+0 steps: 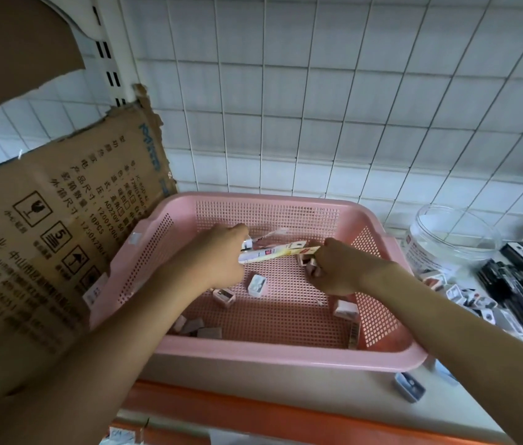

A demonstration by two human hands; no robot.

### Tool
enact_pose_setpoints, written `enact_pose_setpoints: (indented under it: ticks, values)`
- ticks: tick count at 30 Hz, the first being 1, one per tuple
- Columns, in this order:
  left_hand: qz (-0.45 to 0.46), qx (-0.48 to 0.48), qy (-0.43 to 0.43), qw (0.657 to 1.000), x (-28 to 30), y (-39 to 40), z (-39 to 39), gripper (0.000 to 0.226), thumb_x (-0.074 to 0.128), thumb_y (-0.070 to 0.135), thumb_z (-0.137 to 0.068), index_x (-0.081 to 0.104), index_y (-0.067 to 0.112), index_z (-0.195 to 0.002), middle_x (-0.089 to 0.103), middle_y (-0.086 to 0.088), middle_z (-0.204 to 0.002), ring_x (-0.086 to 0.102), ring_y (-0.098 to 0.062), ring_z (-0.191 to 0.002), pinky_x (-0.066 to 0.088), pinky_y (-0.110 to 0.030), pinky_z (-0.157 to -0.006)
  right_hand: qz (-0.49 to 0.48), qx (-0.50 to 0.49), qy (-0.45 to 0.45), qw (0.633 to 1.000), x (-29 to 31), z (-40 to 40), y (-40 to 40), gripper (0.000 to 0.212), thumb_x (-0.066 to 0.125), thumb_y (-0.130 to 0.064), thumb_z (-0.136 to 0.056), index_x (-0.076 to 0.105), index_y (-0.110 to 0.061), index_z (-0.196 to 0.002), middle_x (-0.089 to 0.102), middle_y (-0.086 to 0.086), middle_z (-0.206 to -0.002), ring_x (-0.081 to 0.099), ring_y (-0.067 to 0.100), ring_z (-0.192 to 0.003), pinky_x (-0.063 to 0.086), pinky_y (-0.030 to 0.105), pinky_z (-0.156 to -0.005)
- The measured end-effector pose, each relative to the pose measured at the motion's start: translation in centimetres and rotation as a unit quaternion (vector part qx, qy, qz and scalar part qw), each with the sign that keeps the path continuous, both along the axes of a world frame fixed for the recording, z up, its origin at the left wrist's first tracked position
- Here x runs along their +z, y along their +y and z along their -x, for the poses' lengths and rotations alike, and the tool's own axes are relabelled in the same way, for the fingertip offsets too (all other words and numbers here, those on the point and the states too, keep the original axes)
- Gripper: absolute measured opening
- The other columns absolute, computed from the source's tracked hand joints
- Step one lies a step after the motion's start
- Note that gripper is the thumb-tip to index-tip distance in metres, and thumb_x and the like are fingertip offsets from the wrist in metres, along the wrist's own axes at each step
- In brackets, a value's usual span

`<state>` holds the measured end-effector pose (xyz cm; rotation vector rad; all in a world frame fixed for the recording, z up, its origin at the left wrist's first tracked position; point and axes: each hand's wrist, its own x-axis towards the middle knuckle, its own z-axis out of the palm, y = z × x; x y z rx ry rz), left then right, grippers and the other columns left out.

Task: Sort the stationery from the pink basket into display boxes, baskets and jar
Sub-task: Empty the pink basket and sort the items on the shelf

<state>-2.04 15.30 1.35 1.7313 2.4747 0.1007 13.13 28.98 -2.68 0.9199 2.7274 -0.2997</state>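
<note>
Both hands are reaching into the pink basket [379, 354], which is sitting on the shelf in the middle of the view. The left hand [221, 255] is curling its fingers round a bunch of long thin packs [273, 253]. It is holding them at their left end, so they are sticking out toward 3 o'clock, up off the basket floor. That looks like a way to gather all the long things in one go.

The right hand [337, 268] is meeting the far end of the packs. Its fingers are bent and it is pinching some small sharpeners [306, 261] just under that end. I think it is picking up the little ones while the other hand is looking after the long ones.

More sharpeners [257, 285] are lying loose on the basket floor, some at 6 o'clock from the hands and some at 7 o'clock near the front wall. So the sorting is not finished yet.

At 3 o'clock from the basket, a clear jar [456, 242] is lying with its mouth open. Small sharpeners are already piling up beside it, so that is likely where the little ones go. Black pens [517, 284] are lying just past it. A cardboard sheet [60, 236] is leaning at 9 o'clock.
</note>
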Motion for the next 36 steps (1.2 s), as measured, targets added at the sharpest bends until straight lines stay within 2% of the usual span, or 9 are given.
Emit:
enact_pose_setpoints:
  ticks: [3, 7, 12, 17, 22, 24, 28, 30, 36]
  values:
    - [-0.025, 0.034, -0.006, 0.999, -0.7, -0.3, -0.3, 0.026, 0.055, 0.010, -0.082, 0.042, 0.016, -0.104, 0.035, 0.006, -0.068, 0.037, -0.008, -0.055, 0.023, -0.021, -0.043, 0.036, -0.031, 0.012, 0.999, -0.3, 0.1, 0.5, 0.042, 0.049, -0.026, -0.093, 0.030, -0.016, -0.129, 0.057, 0.003, -0.083, 0.065, 0.019, -0.066, 0.053, 0.031, -0.052]
    - [-0.050, 0.064, -0.084, 0.993, -1.8, -0.2, -0.2, 0.023, 0.056, 0.007, -0.079, 0.042, 0.013, -0.096, 0.052, -0.003, -0.075, 0.053, -0.019, -0.063, 0.032, -0.026, -0.044, 0.048, -0.029, -0.058, 0.997, 0.3, 0.7, 0.8, 0.069, 0.048, -0.021, -0.092, 0.008, -0.025, -0.148, 0.056, 0.003, -0.090, 0.063, 0.014, -0.067, 0.055, 0.026, -0.052]
    - [-0.102, 0.078, -0.125, 0.984, -1.6, -0.3, 0.0, 0.024, 0.055, 0.002, -0.080, 0.036, 0.014, -0.088, 0.041, 0.002, -0.068, 0.042, -0.011, -0.056, 0.025, -0.025, -0.041, 0.061, -0.018, -0.053, 0.997, 0.9, 1.9, 0.6, 0.049, 0.043, -0.027, -0.095, 0.026, -0.034, -0.140, 0.054, 0.005, -0.114, 0.059, 0.016, -0.074, 0.051, 0.027, -0.055]
    - [-0.130, 0.072, -0.140, 0.979, -0.9, 0.0, -0.3, 0.023, 0.053, 0.001, -0.079, 0.035, 0.014, -0.084, 0.043, 0.002, -0.068, 0.043, -0.013, -0.055, 0.025, -0.026, -0.042, 0.066, 0.017, -0.062, 0.996, 1.5, 1.5, 0.8, 0.045, 0.044, -0.018, -0.095, 0.032, -0.032, -0.136, 0.055, 0.000, -0.102, 0.058, 0.016, -0.073, 0.052, 0.027, -0.059]
    - [-0.154, 0.061, -0.149, 0.975, 0.7, 1.1, -1.7, 0.024, 0.055, 0.005, -0.081, 0.045, 0.012, -0.101, 0.057, -0.004, -0.089, 0.054, -0.019, -0.071, 0.036, -0.026, -0.048, 0.067, -0.005, 0.115, 0.991, 4.6, -1.6, 0.8, 0.036, 0.053, -0.022, -0.092, 0.041, -0.033, -0.125, 0.064, 0.001, -0.093, 0.064, 0.017, -0.070, 0.051, 0.024, -0.065]
    - [-0.174, 0.058, -0.163, 0.970, 1.6, 1.5, -3.0, 0.031, 0.057, 0.006, -0.082, 0.046, 0.014, -0.110, 0.059, -0.003, -0.095, 0.056, -0.018, -0.073, 0.037, -0.023, -0.048, 0.136, -0.049, 0.259, 0.955, 6.7, -4.2, 0.5, 0.032, 0.059, -0.021, -0.090, 0.046, -0.034, -0.116, 0.066, 0.002, -0.080, 0.064, 0.017, -0.056, 0.053, 0.024, -0.059]
    - [-0.244, 0.041, -0.191, 0.950, 2.9, 2.6, -7.1, 0.026, 0.057, 0.008, -0.083, 0.047, 0.020, -0.104, 0.061, -0.001, -0.096, 0.058, -0.021, -0.076, 0.044, -0.029, -0.058, 0.356, -0.168, 0.506, 0.768, 8.0, -10.9, -0.2, 0.022, 0.059, -0.009, -0.088, 0.054, -0.023, -0.104, 0.061, 0.007, -0.069, 0.051, 0.025, -0.047, 0.041, 0.023, -0.040]
    - [-0.260, 0.029, -0.202, 0.944, 3.5, 3.3, -10.1, 0.023, 0.056, 0.009, -0.083, 0.047, 0.021, -0.100, 0.061, -0.001, -0.093, 0.058, -0.022, -0.075, 0.048, -0.033, -0.062, 0.407, -0.242, 0.548, 0.689, 7.0, -14.4, 0.0, 0.019, 0.059, -0.013, -0.087, 0.058, -0.025, -0.100, 0.058, 0.006, -0.072, 0.049, 0.018, -0.047, 0.038, 0.018, -0.039]
    - [-0.280, 0.016, -0.226, 0.933, 4.4, 5.7, -19.7, 0.023, 0.055, 0.007, -0.083, 0.042, 0.022, -0.095, 0.051, 0.005, -0.075, 0.049, -0.012, -0.059, 0.043, -0.029, -0.049, 0.479, -0.323, 0.548, 0.604, 3.7, -22.6, 0.8, 0.018, 0.071, -0.021, -0.075, 0.063, -0.025, -0.091, 0.062, -0.001, -0.072, 0.055, 0.009, -0.050, 0.042, 0.015, -0.040]
